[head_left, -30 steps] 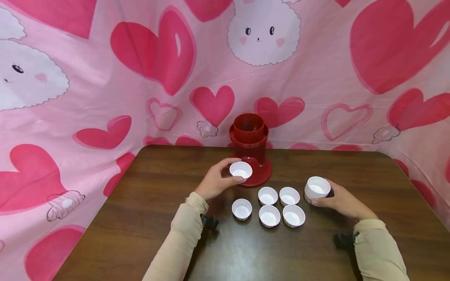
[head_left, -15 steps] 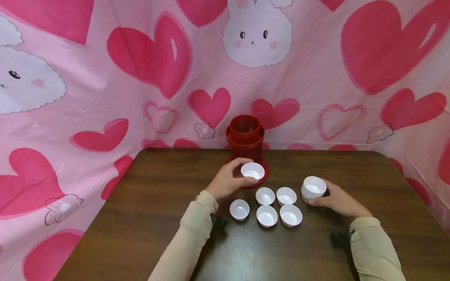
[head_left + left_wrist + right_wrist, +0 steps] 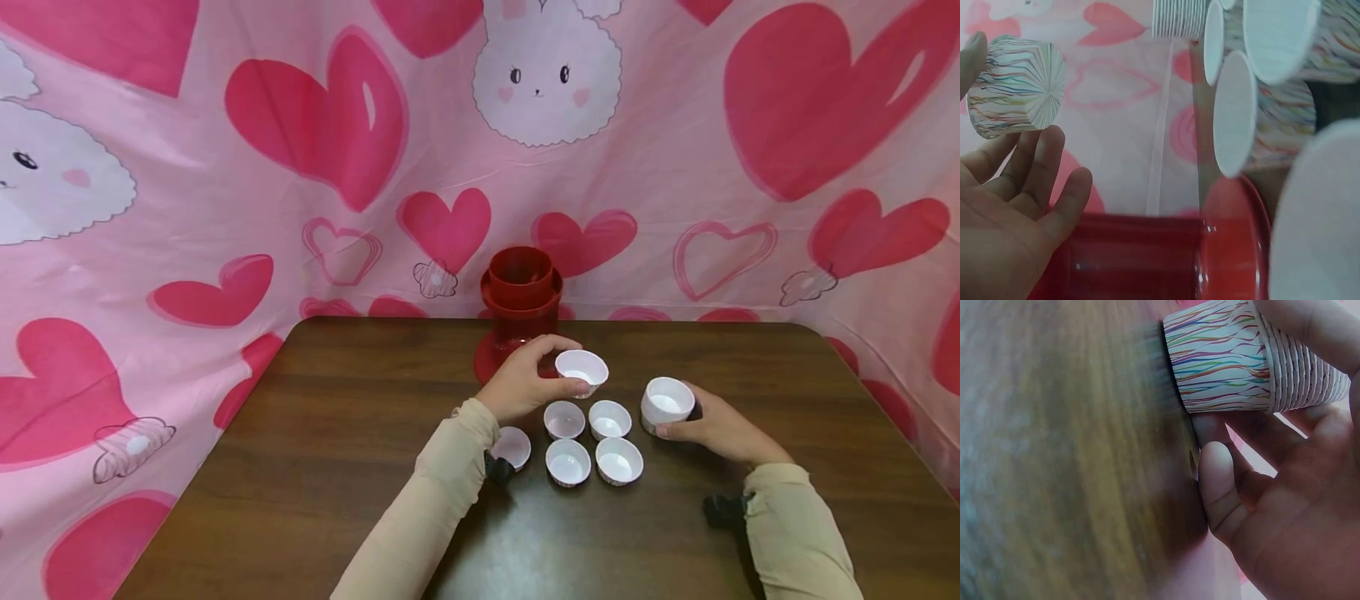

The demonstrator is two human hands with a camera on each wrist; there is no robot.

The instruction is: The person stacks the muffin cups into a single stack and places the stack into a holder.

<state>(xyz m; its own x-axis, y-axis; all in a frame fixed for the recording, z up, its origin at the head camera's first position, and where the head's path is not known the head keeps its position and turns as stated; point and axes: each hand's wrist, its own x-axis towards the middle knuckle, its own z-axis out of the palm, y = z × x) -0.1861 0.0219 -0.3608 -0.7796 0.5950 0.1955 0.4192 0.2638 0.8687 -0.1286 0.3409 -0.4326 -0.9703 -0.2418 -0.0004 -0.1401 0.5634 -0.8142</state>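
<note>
My left hand (image 3: 528,383) pinches a single white paper baking cup (image 3: 582,371) by its side, above the back row of cups. In the left wrist view this cup (image 3: 1016,90) shows wavy coloured lines and a pleated bottom. My right hand (image 3: 723,429) holds a stack of nested baking cups (image 3: 666,404) at the right of the group. Seen from the right wrist, the stack (image 3: 1222,362) stands upright on the table, with the thumb and fingers around its sides. Several separate cups (image 3: 567,462) sit mouth up on the table; my left wrist partly covers the leftmost cup (image 3: 513,446).
A red plastic cylinder on a round base (image 3: 521,292) stands at the back of the brown wooden table (image 3: 360,417), just behind my left hand. A pink heart-patterned cloth (image 3: 442,150) hangs behind and beside the table.
My left hand has carried its baking cup to the right, from in front of the red cylinder's base to behind the back row. My right hand stays at the stack.
</note>
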